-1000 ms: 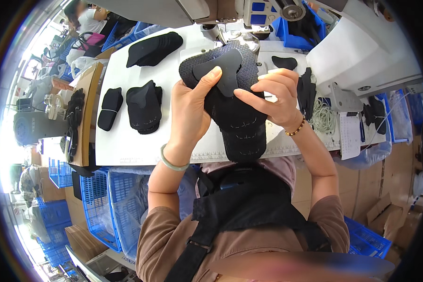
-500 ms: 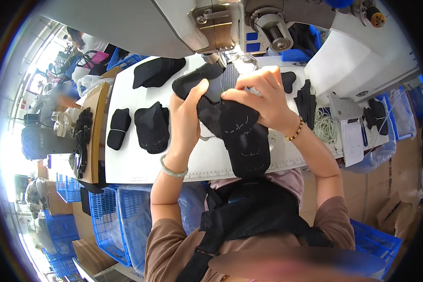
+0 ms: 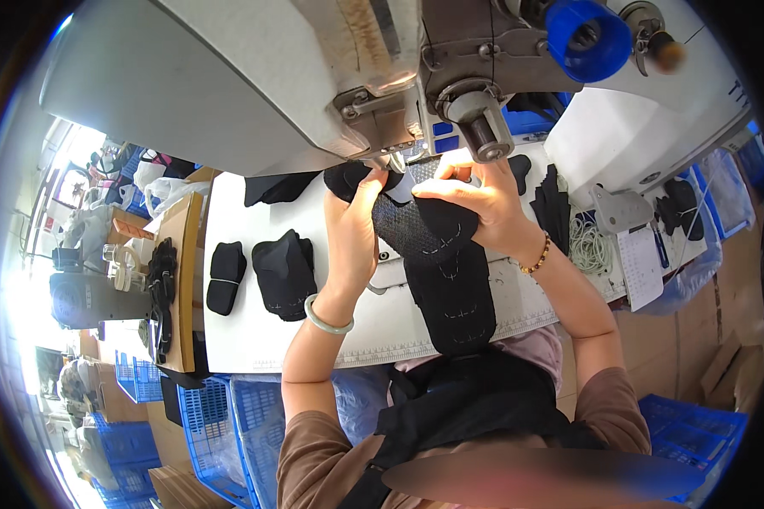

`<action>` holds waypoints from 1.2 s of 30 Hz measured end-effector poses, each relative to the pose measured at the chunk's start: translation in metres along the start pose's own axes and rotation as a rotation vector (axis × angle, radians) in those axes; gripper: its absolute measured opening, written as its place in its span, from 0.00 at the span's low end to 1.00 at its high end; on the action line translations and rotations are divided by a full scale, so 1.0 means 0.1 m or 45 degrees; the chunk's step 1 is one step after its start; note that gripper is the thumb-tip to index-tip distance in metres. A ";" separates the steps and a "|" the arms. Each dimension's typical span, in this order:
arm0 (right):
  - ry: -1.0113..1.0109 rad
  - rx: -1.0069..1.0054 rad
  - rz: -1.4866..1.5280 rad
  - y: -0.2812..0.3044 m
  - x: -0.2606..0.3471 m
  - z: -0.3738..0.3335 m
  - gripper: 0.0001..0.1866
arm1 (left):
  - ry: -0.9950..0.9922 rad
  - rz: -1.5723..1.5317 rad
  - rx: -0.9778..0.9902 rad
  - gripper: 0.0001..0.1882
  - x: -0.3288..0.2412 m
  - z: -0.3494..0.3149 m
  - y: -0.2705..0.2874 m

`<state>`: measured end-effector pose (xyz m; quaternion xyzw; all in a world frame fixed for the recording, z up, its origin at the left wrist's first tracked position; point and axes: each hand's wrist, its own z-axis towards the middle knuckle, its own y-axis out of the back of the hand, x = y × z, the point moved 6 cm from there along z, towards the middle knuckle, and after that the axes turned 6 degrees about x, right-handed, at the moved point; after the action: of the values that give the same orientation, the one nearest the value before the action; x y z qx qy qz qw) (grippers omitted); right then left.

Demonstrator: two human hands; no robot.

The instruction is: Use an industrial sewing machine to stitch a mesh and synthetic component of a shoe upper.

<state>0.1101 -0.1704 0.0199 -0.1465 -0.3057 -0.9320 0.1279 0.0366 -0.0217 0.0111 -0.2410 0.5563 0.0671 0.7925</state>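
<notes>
My left hand (image 3: 353,227) and my right hand (image 3: 494,204) pinch the two sides of a black mesh fabric piece (image 3: 420,227) with curved edges and pale stitch-like marks. Its far end lies at the needle area of a sewing machine (image 3: 382,123), where the machine head partly hides it. Below it, more black fabric pieces (image 3: 452,301) with similar marks hang over the table's near edge toward my lap. A pale bangle circles my left wrist; a beaded bracelet is on my right.
Left on the white table (image 3: 339,343) lie a stack of black pieces (image 3: 284,276), a tied black bundle (image 3: 227,278) and another dark stack (image 3: 278,188). To the right are black strips (image 3: 551,204), pale cord (image 3: 589,246) and a paper sheet (image 3: 639,265). Blue crates (image 3: 208,424) stand below.
The view has shifted, so the machine head fills more of the picture. Both hands keep their hold on the fabric, now closer to the machine head and partly covered by it.
</notes>
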 end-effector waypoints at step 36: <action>0.037 0.153 -0.352 0.11 0.13 0.07 0.29 | 0.252 -0.147 0.230 0.07 -0.01 0.06 0.04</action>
<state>0.1027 -0.1765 0.0352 -0.0814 -0.3763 -0.9228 0.0114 0.0398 -0.0150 0.0126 -0.2056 0.6208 -0.0532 0.7547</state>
